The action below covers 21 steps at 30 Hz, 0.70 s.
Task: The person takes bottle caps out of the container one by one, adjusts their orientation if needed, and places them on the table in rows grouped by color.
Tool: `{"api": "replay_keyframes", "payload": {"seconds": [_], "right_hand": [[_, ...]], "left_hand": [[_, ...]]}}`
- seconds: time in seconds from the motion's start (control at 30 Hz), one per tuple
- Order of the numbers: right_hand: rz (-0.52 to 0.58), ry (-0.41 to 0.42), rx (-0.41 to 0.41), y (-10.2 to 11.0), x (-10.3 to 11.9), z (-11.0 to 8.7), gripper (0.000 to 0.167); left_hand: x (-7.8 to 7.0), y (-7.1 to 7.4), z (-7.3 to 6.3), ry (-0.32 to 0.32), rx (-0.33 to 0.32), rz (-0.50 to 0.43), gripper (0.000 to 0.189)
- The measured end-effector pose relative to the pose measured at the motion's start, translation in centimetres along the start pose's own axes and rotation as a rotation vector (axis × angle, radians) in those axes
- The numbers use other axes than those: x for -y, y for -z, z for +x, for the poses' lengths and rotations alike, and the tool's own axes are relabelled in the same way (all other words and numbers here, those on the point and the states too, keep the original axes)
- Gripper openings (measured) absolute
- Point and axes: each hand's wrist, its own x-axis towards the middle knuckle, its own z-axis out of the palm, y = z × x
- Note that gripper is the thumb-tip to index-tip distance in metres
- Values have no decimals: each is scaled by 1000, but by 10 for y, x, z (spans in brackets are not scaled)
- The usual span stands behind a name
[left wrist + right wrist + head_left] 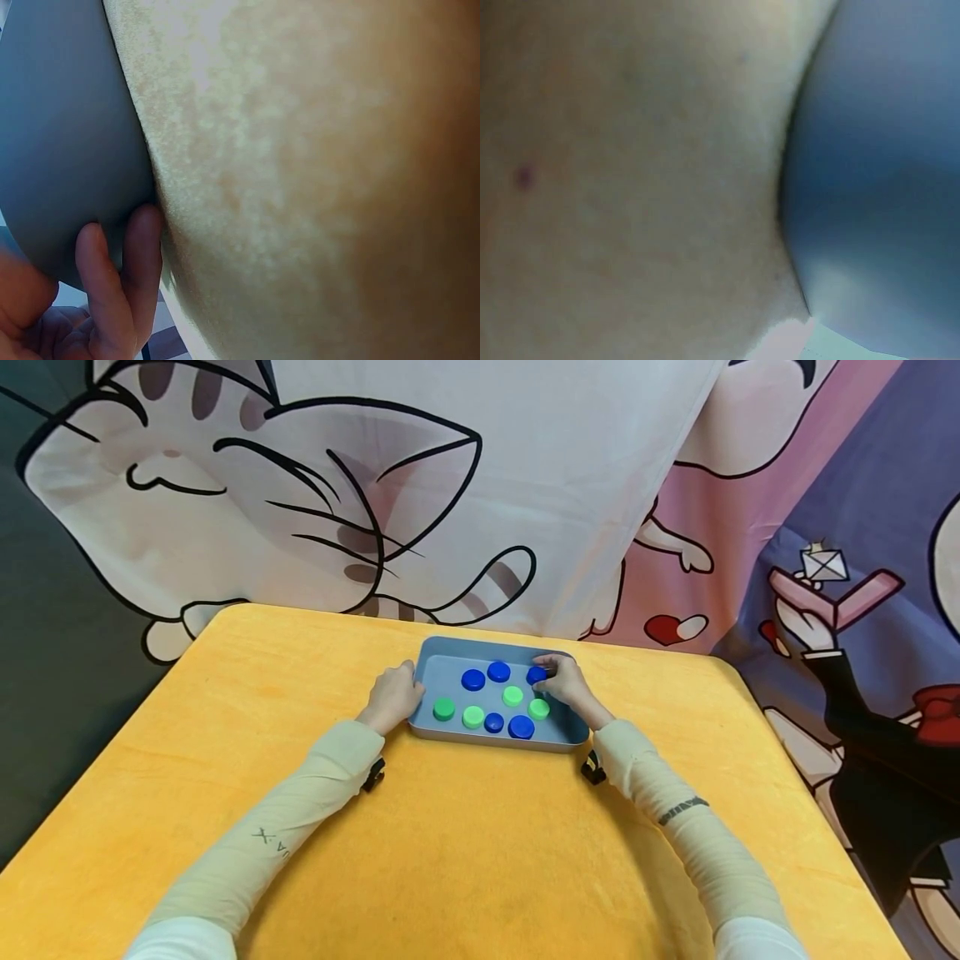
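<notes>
A shallow grey-blue tray (480,745) lies near the far edge of the table. Its left end is gripped by my left hand (393,695), and in the left wrist view that hand's fingers (105,285) lie against the outer wall. Over the right part of the tray, my right hand (566,681) has thumb and fingers around a round blue cap (536,675), partly hidden by them. Other blue caps (498,672) and light green caps (473,717) lie spread inside, with one darker green cap (444,708) at the left. The right wrist view shows only the tray wall (885,165) and cloth.
A yellow cloth (465,860) covers the table. Behind it hangs a curtain (600,485) printed with cartoon figures, close to the table's far edge. Dark floor (67,693) shows at the left.
</notes>
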Motion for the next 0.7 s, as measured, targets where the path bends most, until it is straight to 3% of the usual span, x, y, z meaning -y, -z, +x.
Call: {"api": "replay_keyframes", "payload": {"seconds": [0.7], "right_hand": [[91, 74, -25, 6, 6, -11, 41]], "left_hand": [[-1, 1, 0, -5, -3, 10, 18]]}}
